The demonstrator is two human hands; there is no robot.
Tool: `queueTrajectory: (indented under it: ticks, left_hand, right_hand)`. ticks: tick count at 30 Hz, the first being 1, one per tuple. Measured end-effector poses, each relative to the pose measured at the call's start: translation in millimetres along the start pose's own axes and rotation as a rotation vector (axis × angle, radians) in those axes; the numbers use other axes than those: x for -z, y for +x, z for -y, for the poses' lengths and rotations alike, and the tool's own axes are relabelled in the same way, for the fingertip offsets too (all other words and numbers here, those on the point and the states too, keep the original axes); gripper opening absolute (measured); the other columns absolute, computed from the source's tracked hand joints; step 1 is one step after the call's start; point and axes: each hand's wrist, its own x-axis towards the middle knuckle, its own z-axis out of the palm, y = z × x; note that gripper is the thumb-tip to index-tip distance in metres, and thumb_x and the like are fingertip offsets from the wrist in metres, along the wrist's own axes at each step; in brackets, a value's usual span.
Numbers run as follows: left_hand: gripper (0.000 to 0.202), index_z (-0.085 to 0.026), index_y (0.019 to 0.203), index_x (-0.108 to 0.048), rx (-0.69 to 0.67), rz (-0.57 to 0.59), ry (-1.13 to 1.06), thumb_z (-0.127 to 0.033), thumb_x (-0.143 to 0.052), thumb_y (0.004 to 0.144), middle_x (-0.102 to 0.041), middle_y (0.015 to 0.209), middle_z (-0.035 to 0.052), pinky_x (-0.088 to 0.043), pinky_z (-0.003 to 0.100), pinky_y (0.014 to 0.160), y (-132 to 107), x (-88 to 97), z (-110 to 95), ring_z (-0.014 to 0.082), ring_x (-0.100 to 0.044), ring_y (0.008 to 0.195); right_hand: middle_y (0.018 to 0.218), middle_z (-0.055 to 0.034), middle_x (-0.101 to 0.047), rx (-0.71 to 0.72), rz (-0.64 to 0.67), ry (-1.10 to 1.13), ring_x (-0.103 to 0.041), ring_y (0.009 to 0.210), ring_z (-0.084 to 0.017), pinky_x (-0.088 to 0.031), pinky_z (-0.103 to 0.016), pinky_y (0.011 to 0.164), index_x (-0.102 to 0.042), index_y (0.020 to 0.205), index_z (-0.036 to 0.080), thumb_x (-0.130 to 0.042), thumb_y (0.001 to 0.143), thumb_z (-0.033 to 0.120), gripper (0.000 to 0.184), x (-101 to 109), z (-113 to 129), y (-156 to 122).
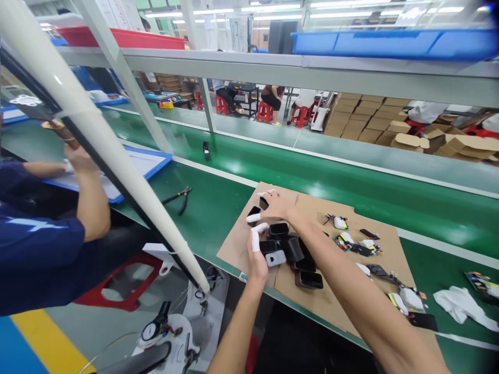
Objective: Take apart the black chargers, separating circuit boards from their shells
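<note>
My right hand [277, 206], with white finger covers, reaches over the far left of a cluster of black plastic cases [294, 248]. Its fingers and thumb curl around a small black case [264, 203]. Another black case [254, 214] lies by the thumb. My left hand [258, 257] is at the near left side of the cluster, its covered fingers stretched out and apart against the cases. Close to its palm is a light grey case end [275, 258] with a dark mark. All of this lies on a cardboard sheet [241, 244].
Circuit board assemblies [345, 240] with wires lie right on the cardboard, near a white cloth [460, 305]. Cutting pliers [179, 199] and a small black case [206, 150] rest on the green bench [210, 200]. A slanted white pole [117, 150] stands left, before a co-worker's arm [91, 197].
</note>
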Motion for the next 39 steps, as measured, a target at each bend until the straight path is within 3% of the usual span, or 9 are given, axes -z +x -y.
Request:
queueTrajectory:
  ticks: [5,9,14,20,24,28,31,34,39]
  left_hand:
    - [0.051,-0.021,0.122,-0.077,-0.002,0.012,0.087,-0.061,-0.048,0.106,-0.077,0.13,0.0117,-0.048,0.049,0.119,-7,3.6,-1,0.0307,-0.069,0.128]
    - [0.052,-0.023,0.128,-0.073,0.0,0.014,0.182,-0.062,-0.045,0.107,-0.072,0.138,0.0117,-0.044,0.047,0.123,-11,4.1,-2,0.0308,-0.062,0.138]
    - [0.05,-0.024,0.124,-0.072,-0.037,0.073,0.193,-0.06,-0.04,0.11,-0.074,0.132,0.0099,-0.047,0.044,0.118,-12,3.4,-5,0.029,-0.065,0.131]
    - [0.041,-0.024,0.125,-0.069,-0.036,0.112,0.197,-0.052,-0.044,0.11,-0.073,0.132,0.0092,-0.048,0.044,0.116,-12,4.1,-7,0.0283,-0.065,0.13]
    - [0.037,-0.023,0.126,-0.066,-0.076,0.126,0.209,-0.049,-0.046,0.11,-0.071,0.13,0.0103,-0.05,0.043,0.113,-12,3.2,-7,0.0271,-0.066,0.126]
    - [0.036,-0.024,0.129,-0.064,-0.106,0.15,0.25,-0.048,-0.045,0.11,-0.069,0.133,0.0107,-0.049,0.044,0.115,-11,2.1,-7,0.0264,-0.064,0.129]
    - [0.038,-0.024,0.135,-0.061,-0.11,0.152,0.314,-0.047,-0.042,0.111,-0.063,0.14,0.012,-0.039,0.048,0.126,-12,2.6,-5,0.0271,-0.056,0.14]
    - [0.042,-0.024,0.142,-0.058,-0.137,0.171,0.369,-0.047,-0.051,0.108,-0.056,0.149,0.0133,-0.026,0.051,0.133,-14,2.3,-2,0.0286,-0.046,0.15]
    - [0.052,-0.023,0.149,-0.05,-0.212,0.224,0.419,-0.05,-0.055,0.105,-0.051,0.155,0.0156,-0.03,0.052,0.133,-16,-0.1,1,0.0295,-0.047,0.152]
  right_hand:
    - [0.153,-0.021,-0.049,0.026,0.073,-0.072,-0.05,0.141,-0.048,-0.051,-0.059,0.109,-0.059,0.145,0.021,-0.083,0.073,0.066,0.088,-14,18,9]
    - [0.14,-0.0158,-0.056,0.124,0.096,-0.086,-0.056,0.133,-0.043,-0.055,-0.052,0.103,-0.065,0.137,0.025,-0.085,0.073,0.053,0.072,-16,29,15]
    - [0.132,-0.0114,-0.061,0.247,0.117,-0.071,-0.059,0.13,-0.039,-0.057,-0.047,0.102,-0.071,0.126,0.026,-0.093,0.065,0.04,0.067,-23,38,26]
    - [0.146,-0.0125,-0.058,0.316,0.035,0.021,-0.06,0.136,-0.033,-0.054,-0.044,0.109,-0.064,0.143,0.026,-0.098,0.061,0.034,0.089,-3,29,17]
    - [0.156,-0.0163,-0.051,0.291,-0.165,0.108,-0.05,0.148,-0.031,-0.043,-0.05,0.122,-0.048,0.157,0.022,-0.074,0.092,0.04,0.073,32,-2,-29]
    - [0.154,-0.0153,-0.055,0.219,-0.437,0.211,-0.051,0.149,-0.032,-0.041,-0.055,0.124,-0.051,0.154,0.024,-0.064,0.1,0.044,0.059,37,-43,-119]
    - [0.15,-0.0154,-0.059,0.094,-0.668,0.211,-0.053,0.146,-0.035,-0.041,-0.059,0.122,-0.059,0.146,0.027,-0.064,0.1,0.045,0.05,8,-61,-193]
    - [0.15,-0.0169,-0.059,-0.03,-0.829,0.196,-0.048,0.148,-0.041,-0.037,-0.07,0.12,-0.059,0.146,0.028,-0.066,0.099,0.053,0.054,-37,-61,-247]
    - [0.157,-0.0209,-0.048,-0.121,-0.792,0.31,-0.046,0.149,-0.04,-0.042,-0.068,0.119,-0.048,0.156,0.025,-0.071,0.096,0.06,0.074,-101,-41,-269]
